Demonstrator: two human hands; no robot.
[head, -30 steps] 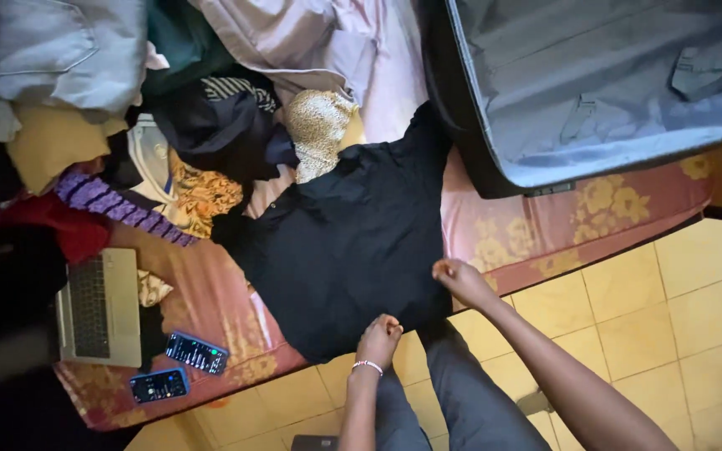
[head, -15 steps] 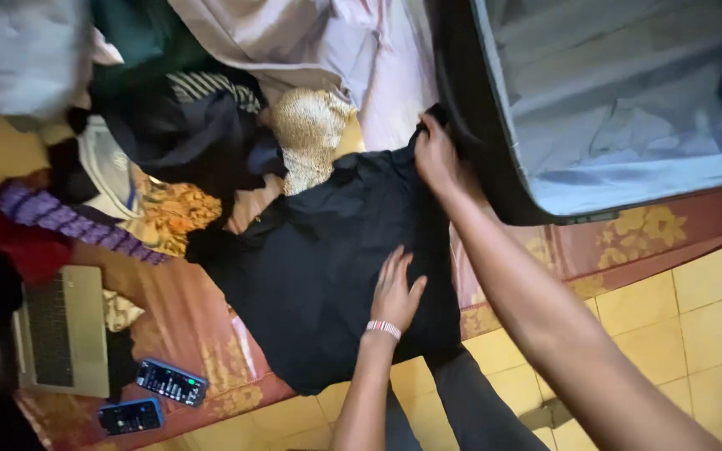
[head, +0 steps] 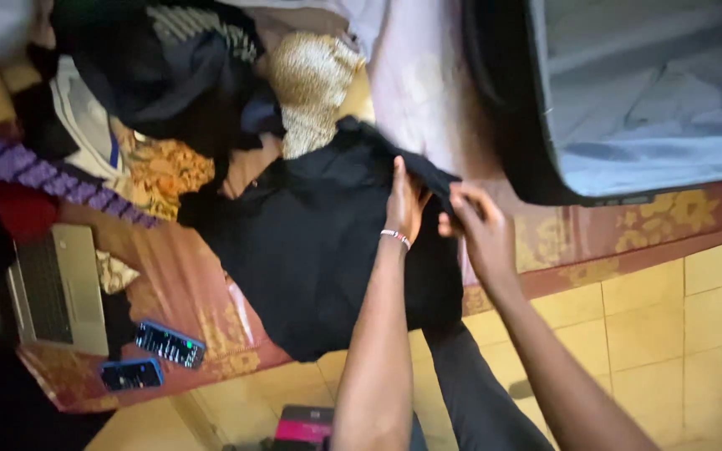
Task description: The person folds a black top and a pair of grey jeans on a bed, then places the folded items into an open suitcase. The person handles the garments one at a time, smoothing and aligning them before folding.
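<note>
- Black garment (head: 327, 242) is spread flat on the patterned bedcover (head: 185, 292), left of the open suitcase (head: 628, 108); folding appears to be the step in hand.
- Left of the garment, a laptop (head: 56, 288) and two phones (head: 148, 359) are seen, with a clothes pile (head: 160, 92) above.
- Left hand (head: 404, 203) is laid flat, fingers extended, on the garment's right part, gripping nothing.
- Right hand (head: 480, 230) is pinched closed on the garment's right edge.
- Next, the pinched edge would need carrying leftward across the garment.
</note>
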